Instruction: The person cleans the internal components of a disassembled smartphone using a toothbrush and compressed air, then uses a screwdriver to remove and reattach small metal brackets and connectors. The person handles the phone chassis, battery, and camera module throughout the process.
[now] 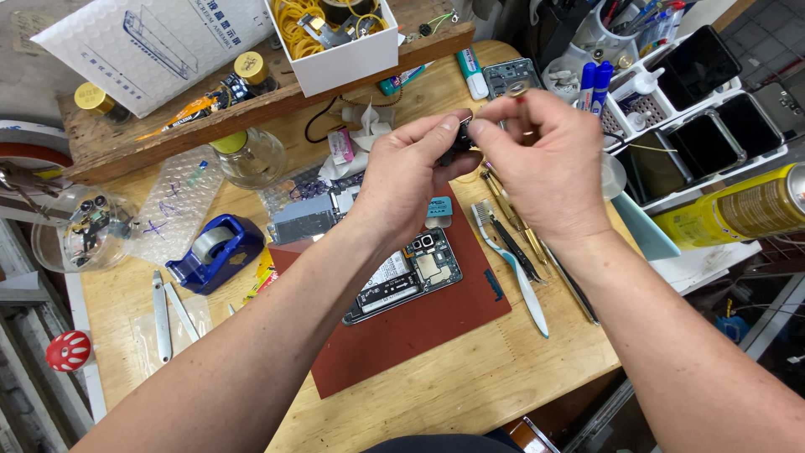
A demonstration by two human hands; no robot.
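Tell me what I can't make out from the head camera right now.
- Small dark part pinched between left hand and right hand: fingers cover most of it, kind unclear.
- Opened phone on the red mat: left forearm hides one end.
- Yellow spray can: cut off by the right edge.

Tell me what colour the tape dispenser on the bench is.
Dark blue; the tape dispenser shows clearly in the head view.

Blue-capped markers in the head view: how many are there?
2. Both blue-capped markers stand side by side in the white organiser tray, just behind the right hand. More may be hidden behind that hand.
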